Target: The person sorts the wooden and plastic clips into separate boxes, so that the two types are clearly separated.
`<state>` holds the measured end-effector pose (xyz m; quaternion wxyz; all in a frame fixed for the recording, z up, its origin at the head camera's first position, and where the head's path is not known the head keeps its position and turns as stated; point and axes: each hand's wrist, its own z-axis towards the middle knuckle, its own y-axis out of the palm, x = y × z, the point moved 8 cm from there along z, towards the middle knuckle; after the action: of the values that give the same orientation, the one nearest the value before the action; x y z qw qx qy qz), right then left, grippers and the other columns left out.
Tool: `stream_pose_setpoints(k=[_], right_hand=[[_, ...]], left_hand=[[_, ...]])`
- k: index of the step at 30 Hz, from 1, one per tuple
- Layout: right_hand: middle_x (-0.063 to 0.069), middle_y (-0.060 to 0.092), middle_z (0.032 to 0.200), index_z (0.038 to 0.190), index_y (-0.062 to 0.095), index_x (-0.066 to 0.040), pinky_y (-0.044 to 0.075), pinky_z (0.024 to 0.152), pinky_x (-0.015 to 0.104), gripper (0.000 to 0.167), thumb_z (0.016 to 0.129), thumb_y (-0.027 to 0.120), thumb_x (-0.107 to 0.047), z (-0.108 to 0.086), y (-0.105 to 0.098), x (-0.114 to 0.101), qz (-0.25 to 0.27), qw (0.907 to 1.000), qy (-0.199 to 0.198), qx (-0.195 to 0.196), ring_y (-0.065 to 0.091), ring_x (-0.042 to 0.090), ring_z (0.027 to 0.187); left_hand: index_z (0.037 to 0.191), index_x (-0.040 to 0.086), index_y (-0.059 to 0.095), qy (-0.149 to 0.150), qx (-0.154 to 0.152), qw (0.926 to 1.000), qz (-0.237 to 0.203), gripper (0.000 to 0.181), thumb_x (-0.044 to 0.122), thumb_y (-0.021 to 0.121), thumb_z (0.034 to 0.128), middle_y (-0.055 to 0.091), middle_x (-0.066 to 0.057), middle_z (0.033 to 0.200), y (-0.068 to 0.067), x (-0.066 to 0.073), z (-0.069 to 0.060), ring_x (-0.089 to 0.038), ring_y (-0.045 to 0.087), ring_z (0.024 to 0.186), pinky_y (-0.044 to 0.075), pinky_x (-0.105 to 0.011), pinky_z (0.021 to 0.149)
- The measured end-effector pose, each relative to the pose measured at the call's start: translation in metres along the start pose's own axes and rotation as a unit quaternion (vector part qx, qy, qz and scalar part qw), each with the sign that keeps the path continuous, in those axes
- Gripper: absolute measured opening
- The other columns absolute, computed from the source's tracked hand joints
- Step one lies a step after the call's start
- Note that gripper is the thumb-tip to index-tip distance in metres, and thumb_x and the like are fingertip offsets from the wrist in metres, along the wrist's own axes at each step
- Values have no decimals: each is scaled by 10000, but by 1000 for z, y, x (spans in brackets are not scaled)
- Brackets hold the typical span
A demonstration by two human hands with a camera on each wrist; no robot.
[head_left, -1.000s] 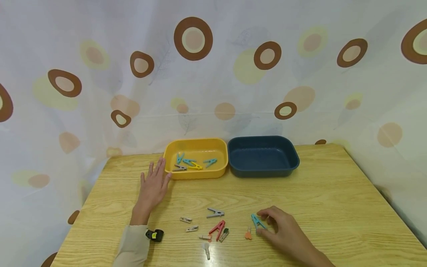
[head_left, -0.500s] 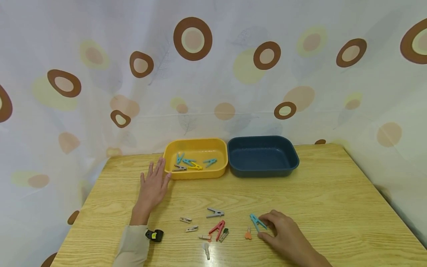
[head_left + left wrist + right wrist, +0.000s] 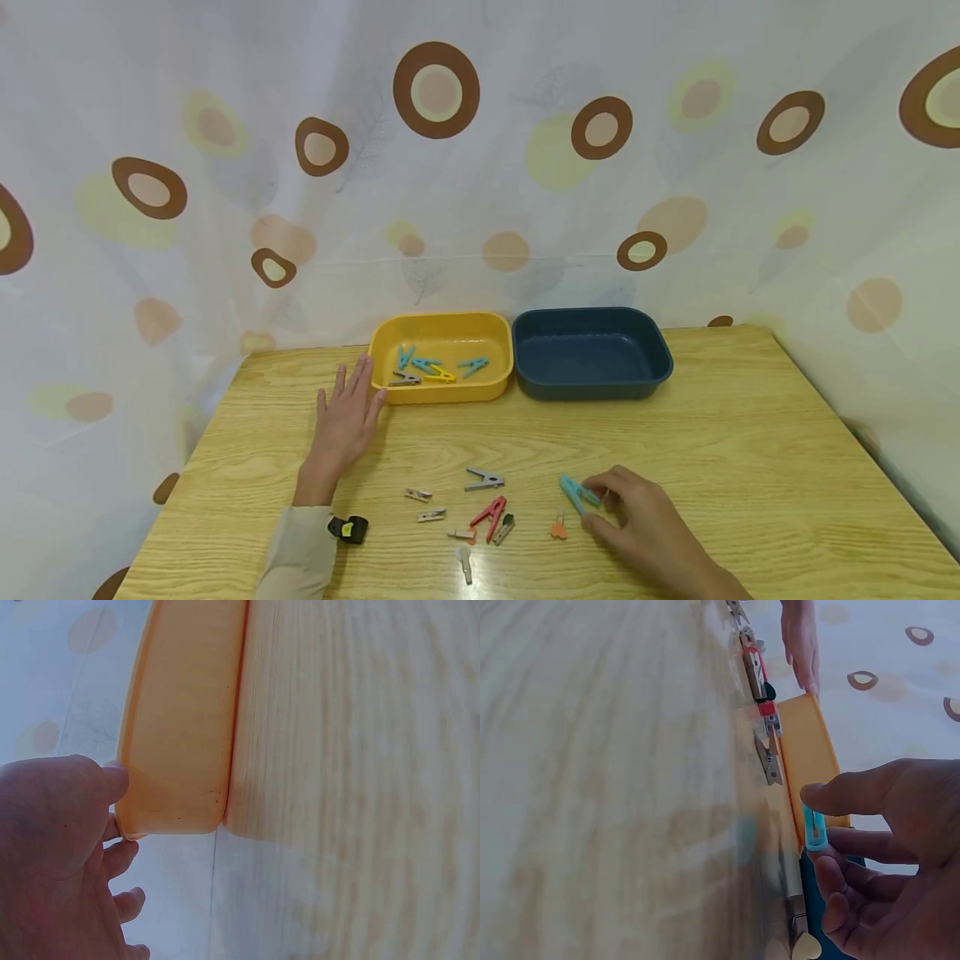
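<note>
My right hand (image 3: 647, 525) pinches the light-blue clothespin (image 3: 573, 493) by its legs, between thumb and fingers; in the right wrist view the same clothespin (image 3: 815, 829) shows between thumb and forefinger. Just left of it lies a clothespin with an orange heart (image 3: 558, 528). My left hand (image 3: 343, 427) rests at the left front corner of the yellow tray (image 3: 450, 392), fingers straight and spread. In the left wrist view, the thumb of my left hand (image 3: 64, 840) touches the tray's rim. Inside the tray lie several blue clothespins, a yellow one (image 3: 440, 375) and a grey one (image 3: 406, 379).
A dark blue tray (image 3: 592, 391) stands against the yellow one's right side. On the table in front lie a grey clothespin (image 3: 486, 479), a red one (image 3: 491, 515) and several small wooden ones, one with a green top (image 3: 505, 528). A patterned cloth hangs behind.
The fingers of my right hand have closed on the light-blue clothespin, which has shifted slightly to the left and turned. My left hand has stayed at the yellow tray.
</note>
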<state>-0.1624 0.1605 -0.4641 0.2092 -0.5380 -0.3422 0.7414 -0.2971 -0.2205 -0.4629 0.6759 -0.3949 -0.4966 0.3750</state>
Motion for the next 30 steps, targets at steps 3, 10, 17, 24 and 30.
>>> stream_pose_setpoints(k=[3,10,17,24,30], right_hand=[[-92,629,932,1073,739,-122,539,669,246,264,835,853,-105,3,-4,-2,32,9998,-148,152,578,40,770],[-57,670,974,1069,739,-132,542,628,252,324,793,878,-36,12,-8,-7,28,9981,-438,442,615,89,775],[-35,693,1006,1100,766,-163,522,599,253,356,786,887,-45,24,-8,-11,-54,9979,-398,500,653,155,819],[-36,714,1014,1091,772,-135,541,633,293,364,766,890,-18,32,-13,-18,-162,9957,-592,694,667,164,835],[-34,704,1023,1092,768,-140,549,648,320,349,780,886,-37,43,-17,-24,-203,9953,-601,727,667,199,858]], left_hand=[[1647,45,173,-4,6,10000,-11,642,398,330,1134,165,-130,1704,0,0,1,-452,95,1545,71,-772,1135],[1646,45,177,0,18,10000,-8,643,396,341,1132,168,-129,1703,0,0,1,-457,107,1542,82,-776,1132],[1647,44,172,1,-1,10000,-56,644,394,341,1132,165,-130,1702,0,0,1,-453,83,1545,69,-776,1132],[1645,38,174,22,11,10000,-52,643,391,341,1133,165,-132,1702,0,1,0,-449,70,1548,68,-774,1133],[1644,38,177,21,33,10000,-41,646,398,339,1133,162,-132,1702,-1,1,1,-448,67,1548,70,-776,1131]])
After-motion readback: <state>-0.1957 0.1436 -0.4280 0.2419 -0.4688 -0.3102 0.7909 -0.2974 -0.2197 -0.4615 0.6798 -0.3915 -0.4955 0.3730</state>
